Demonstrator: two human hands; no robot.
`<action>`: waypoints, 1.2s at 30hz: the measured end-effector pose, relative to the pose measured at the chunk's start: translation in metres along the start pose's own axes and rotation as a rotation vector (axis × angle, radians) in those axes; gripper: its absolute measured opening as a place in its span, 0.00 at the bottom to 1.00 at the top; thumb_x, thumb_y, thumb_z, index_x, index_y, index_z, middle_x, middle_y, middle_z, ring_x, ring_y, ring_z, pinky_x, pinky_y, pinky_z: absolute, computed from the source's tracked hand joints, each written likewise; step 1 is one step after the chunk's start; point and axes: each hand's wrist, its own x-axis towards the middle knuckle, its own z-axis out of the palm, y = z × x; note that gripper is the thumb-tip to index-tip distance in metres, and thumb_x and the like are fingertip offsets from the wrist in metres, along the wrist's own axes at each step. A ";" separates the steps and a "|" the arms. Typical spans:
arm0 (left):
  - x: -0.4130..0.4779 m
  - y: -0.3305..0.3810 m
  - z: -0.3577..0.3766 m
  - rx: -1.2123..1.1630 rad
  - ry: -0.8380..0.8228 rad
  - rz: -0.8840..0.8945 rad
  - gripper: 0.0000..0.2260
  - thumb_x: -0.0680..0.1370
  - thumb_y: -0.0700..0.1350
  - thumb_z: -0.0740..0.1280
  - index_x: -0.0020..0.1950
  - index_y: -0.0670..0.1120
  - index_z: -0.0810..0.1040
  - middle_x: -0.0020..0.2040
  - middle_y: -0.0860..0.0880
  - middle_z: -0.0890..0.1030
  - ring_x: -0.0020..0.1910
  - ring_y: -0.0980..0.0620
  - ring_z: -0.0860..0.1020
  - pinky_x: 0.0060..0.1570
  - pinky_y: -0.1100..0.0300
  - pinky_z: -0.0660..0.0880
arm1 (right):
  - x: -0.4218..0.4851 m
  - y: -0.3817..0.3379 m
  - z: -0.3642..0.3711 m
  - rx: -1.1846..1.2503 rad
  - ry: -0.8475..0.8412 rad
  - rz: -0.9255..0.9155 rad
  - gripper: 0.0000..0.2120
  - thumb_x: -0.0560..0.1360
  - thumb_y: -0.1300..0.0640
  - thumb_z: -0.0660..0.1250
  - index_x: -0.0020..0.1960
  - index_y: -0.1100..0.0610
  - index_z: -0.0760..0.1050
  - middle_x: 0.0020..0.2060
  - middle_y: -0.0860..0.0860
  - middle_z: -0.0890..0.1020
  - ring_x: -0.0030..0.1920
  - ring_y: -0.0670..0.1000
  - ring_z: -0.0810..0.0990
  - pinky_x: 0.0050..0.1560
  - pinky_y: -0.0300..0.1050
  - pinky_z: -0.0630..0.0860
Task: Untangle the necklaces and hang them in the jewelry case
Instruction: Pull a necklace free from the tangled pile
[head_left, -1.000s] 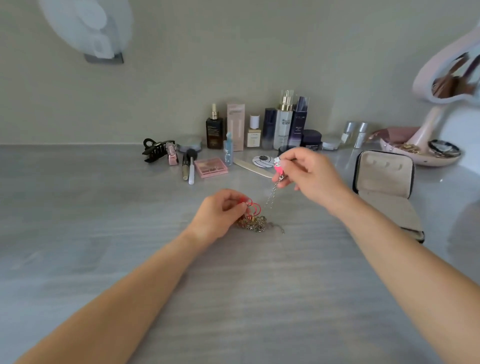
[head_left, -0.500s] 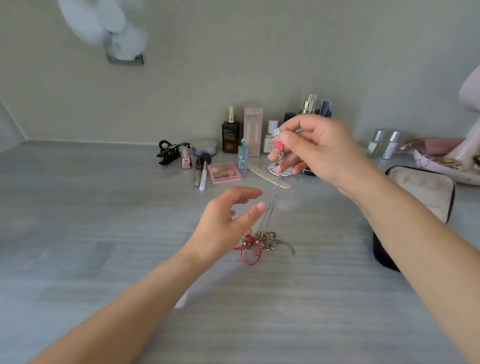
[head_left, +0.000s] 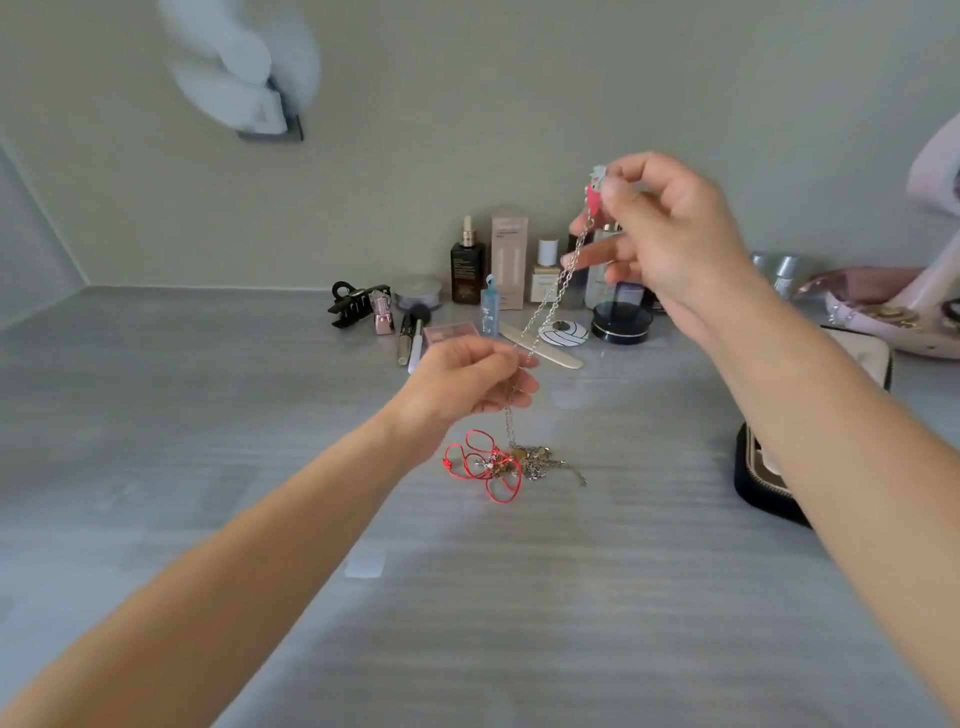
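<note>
A: How should this step go?

B: Slowly, I'd say; the right hand (head_left: 670, 244) has one end of a silver chain (head_left: 550, 301) raised high, by a pink charm (head_left: 593, 196), and the chain runs down to the knot of necklaces (head_left: 524, 462) lying on the desk (head_left: 208, 467); lift gently, let the left hand (head_left: 467, 387) guide the chain free, and stop if the whole knot starts to rise; a hard tug would likely tighten it.

A: And the fingers?

B: The right thumb and forefinger are pressed together on the charm, the other fingers loosely spread below; the left fingers (head_left: 511, 358) are nearly closed around the chain partway down, seemingly pinching it lightly, though I cannot tell how firmly.

A: What else is in the knot?

B: A red cord (head_left: 488, 467) looped at its left side, gold and silver pieces bunched beside it; none separated yet.

A: The case?

B: The jewelry case (head_left: 769, 488) sits open at the right of the desk, partly hidden behind the right forearm; nothing hangs in the part I can see.
</note>
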 end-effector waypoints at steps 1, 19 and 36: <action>0.001 0.000 -0.001 0.010 0.003 0.001 0.09 0.79 0.40 0.60 0.43 0.47 0.78 0.31 0.53 0.83 0.31 0.57 0.80 0.41 0.62 0.73 | 0.000 -0.005 -0.001 0.011 0.032 -0.006 0.10 0.80 0.58 0.56 0.41 0.50 0.69 0.34 0.50 0.80 0.26 0.48 0.80 0.23 0.35 0.66; 0.007 0.032 -0.038 -0.152 0.015 0.045 0.07 0.79 0.41 0.61 0.41 0.44 0.75 0.25 0.53 0.77 0.21 0.58 0.71 0.25 0.67 0.72 | -0.004 -0.038 -0.031 0.030 0.426 0.079 0.07 0.80 0.55 0.54 0.45 0.50 0.67 0.35 0.50 0.78 0.27 0.48 0.83 0.24 0.35 0.69; 0.018 -0.017 -0.090 0.422 0.010 -0.194 0.07 0.76 0.42 0.66 0.38 0.44 0.77 0.33 0.51 0.80 0.23 0.59 0.68 0.22 0.68 0.65 | -0.030 0.071 -0.034 0.054 0.440 0.480 0.06 0.79 0.62 0.57 0.47 0.60 0.72 0.38 0.55 0.81 0.37 0.49 0.82 0.34 0.40 0.75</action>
